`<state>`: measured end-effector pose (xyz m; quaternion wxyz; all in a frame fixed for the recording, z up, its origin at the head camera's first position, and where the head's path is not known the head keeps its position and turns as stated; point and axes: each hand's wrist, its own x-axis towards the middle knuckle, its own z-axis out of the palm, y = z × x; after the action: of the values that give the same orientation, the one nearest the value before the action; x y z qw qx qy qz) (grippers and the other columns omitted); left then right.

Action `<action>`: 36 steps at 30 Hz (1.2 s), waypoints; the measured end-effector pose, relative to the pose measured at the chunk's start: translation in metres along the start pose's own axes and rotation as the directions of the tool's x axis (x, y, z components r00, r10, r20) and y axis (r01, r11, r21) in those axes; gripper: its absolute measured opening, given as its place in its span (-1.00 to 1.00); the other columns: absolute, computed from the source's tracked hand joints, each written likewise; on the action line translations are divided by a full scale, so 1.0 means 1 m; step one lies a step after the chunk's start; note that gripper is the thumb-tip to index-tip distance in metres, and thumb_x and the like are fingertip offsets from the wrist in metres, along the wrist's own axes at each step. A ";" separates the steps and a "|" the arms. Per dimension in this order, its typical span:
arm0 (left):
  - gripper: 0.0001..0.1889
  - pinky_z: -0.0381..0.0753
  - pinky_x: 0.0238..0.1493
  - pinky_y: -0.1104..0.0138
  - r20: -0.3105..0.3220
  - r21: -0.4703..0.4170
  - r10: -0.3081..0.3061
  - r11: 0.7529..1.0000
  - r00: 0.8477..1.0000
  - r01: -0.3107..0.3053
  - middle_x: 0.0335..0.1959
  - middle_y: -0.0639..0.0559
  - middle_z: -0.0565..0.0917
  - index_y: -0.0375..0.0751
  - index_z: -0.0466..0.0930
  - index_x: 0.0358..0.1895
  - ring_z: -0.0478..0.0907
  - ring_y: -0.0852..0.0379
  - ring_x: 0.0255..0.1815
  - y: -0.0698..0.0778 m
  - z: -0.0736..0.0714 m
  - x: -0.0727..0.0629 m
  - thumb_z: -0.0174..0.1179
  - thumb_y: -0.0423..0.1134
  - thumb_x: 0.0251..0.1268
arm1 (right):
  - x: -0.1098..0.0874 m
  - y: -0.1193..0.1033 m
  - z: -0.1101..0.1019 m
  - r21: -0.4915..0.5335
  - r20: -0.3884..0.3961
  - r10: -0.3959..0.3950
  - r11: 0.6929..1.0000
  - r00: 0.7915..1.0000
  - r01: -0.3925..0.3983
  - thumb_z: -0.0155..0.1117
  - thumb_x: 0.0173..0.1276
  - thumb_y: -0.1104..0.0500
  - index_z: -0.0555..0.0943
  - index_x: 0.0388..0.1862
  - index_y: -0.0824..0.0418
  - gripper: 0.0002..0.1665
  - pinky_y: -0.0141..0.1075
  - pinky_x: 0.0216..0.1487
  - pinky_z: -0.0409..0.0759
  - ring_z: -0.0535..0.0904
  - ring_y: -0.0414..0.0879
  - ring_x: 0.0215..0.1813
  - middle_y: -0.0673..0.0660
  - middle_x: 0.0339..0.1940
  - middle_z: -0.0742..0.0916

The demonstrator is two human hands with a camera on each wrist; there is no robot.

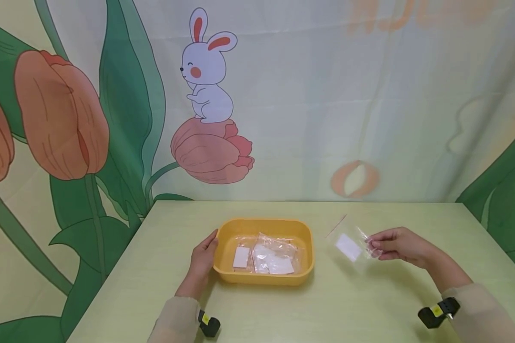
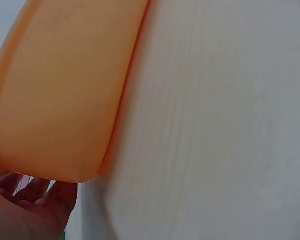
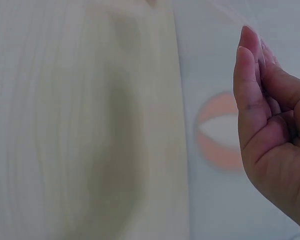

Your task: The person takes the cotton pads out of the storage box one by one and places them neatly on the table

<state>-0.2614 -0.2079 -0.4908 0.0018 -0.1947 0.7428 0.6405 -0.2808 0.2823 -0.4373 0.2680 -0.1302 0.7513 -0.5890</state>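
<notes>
A yellow plastic basket [image 1: 263, 280] sits on the table, holding several clear zip-lock bags [image 1: 274, 245] with white pieces in them. My left hand [image 1: 203, 257] holds the basket by its left end. In the left wrist view, the fingers of that hand [image 2: 40, 202] meet the end wall, with their tips hidden behind it. To the right of the basket, my right hand [image 1: 401, 247] pinches a clear zip-lock bag [image 1: 349, 247] between thumb and fingers. A white rectangular piece shows inside this bag, which is raised above the table. Only part of it appears in the right wrist view, beside the fingertips [image 3: 247, 37].
Both hands work over a pale wood-grain table [image 1: 326, 314]. Behind its far edge hangs a printed cloth [image 1: 292, 119] with a rabbit and tulips. A small black device [image 1: 438, 313] is worn at the right wrist and another [image 1: 209, 325] at the left.
</notes>
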 end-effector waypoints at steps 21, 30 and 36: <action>-0.51 0.24 0.66 -0.01 0.006 0.018 0.007 1.000 1.000 -0.007 0.66 -0.14 0.20 -0.09 0.25 0.58 0.11 -0.19 0.69 0.001 -0.001 0.001 -0.17 -0.14 0.71 | -0.012 0.041 -0.014 0.143 -0.030 0.067 0.988 0.997 -0.062 0.16 0.57 0.25 0.74 0.05 0.17 -0.75 -0.39 -0.02 0.80 0.78 -0.29 -0.16 -0.06 -0.20 0.84; -0.50 0.28 0.64 -0.01 0.003 0.018 0.013 1.000 1.000 -0.013 0.66 -0.14 0.21 -0.08 0.24 0.59 0.15 -0.20 0.67 0.001 0.001 0.000 -0.17 -0.12 0.71 | -0.016 0.049 -0.021 0.113 -0.085 0.117 0.988 0.990 -0.107 0.17 0.57 0.25 0.70 0.10 0.29 -0.73 -0.39 -0.03 0.81 0.77 -0.30 -0.16 -0.08 -0.20 0.84; -0.51 0.28 0.64 0.00 0.003 0.018 0.006 1.000 1.000 -0.006 0.66 -0.14 0.21 -0.08 0.24 0.59 0.15 -0.19 0.68 0.000 0.000 0.000 -0.18 -0.14 0.71 | -0.016 0.048 -0.022 0.072 -0.133 0.160 0.986 0.978 -0.151 0.18 0.55 0.26 0.62 0.16 0.50 -0.65 -0.35 -0.07 0.82 0.78 -0.30 -0.20 -0.09 -0.23 0.85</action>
<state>-0.2612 -0.2083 -0.4912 0.0025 -0.1915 0.7490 0.6342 -0.2745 0.3213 -0.4760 0.2643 -0.0214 0.7575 -0.5965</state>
